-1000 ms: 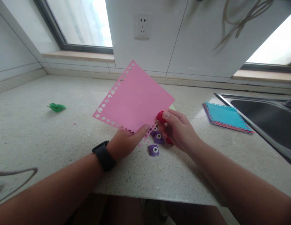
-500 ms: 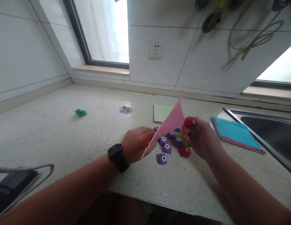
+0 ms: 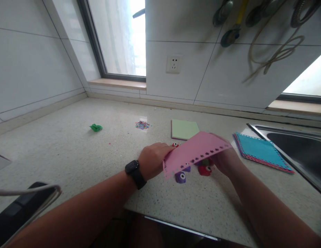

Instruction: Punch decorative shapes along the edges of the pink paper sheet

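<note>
A pink sheet of paper (image 3: pixel 195 150), with small star-shaped holes along its near and left edges, is tilted above the counter. My left hand (image 3: pixel 153 160), with a black watch on the wrist, grips its left side, fingers closed. At the right end, my right hand (image 3: pixel 223 160) is partly behind the sheet; its fingers are hidden, as is the red craft punch seen in them a moment ago. Beneath the paper lie several craft punches, among them a purple punch (image 3: pixel 180 177), a red punch (image 3: pixel 204 170) and another red punch (image 3: pixel 175 145) by my left fingertips.
Pale green paper (image 3: pixel 184 129) lies behind the pink sheet. Blue and red sheets with punched edges (image 3: pixel 261 150) are stacked beside the sink (image 3: pixel 294 137). Farther left are a heap of paper bits (image 3: pixel 142 125) and a crumpled green piece (image 3: pixel 96 127). A black object with a cable (image 3: pixel 23 203) is at lower left.
The pink sheet has turned from nearly edge-on to showing its broad face and star holes. It now covers my right fingers, the red punch and more of the punches below.
</note>
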A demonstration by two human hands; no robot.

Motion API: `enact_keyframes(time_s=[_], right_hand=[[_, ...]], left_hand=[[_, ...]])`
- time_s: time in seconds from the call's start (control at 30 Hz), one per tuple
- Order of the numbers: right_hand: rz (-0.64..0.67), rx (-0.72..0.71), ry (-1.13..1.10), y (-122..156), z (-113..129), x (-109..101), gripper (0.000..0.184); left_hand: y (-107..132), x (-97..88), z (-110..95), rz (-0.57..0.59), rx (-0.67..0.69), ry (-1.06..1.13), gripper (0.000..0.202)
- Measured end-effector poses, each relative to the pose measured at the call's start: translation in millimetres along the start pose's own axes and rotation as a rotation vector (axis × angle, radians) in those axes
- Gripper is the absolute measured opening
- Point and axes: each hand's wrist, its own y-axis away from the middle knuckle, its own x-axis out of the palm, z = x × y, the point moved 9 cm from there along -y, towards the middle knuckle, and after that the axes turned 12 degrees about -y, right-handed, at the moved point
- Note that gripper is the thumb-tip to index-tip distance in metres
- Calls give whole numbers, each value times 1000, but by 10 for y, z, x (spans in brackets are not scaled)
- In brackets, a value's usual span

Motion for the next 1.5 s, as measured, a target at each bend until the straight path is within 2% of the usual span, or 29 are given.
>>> enact_keyframes(time_s=[0.17,0.37,0.47,0.57,0.73,0.9,1.03,1.27,1.37,1.5], right_hand=[[55,-44,8,-20,31,18,27],[66,-89,31,-20,52,11,30],[59,-114,50,-32,49,-16,32],[17,-124,88,-51,44,-80,34],[-45,-102,318,-63,50,-145,36],[22,-194,478,-42,161,-33,34],[80,-202,473,-52,141,0,32],[124,-239,496,-85,94,-29,33],[159,-215,522,-75,84,-21,34],[287,-180,506,-38,76,45,38]], left_hand=[[24,60,267,-39,-321,400,26],[88,216,343,44,-498,663,26],[76,199,351,39,-512,704,26],[44,173,337,33,-471,723,24],[63,228,381,30,-464,770,26],[91,291,439,31,-496,781,29],[100,323,469,36,-513,801,28],[146,485,502,92,-576,970,29],[146,508,494,91,-583,1019,27],[135,498,494,76,-587,1046,26]])
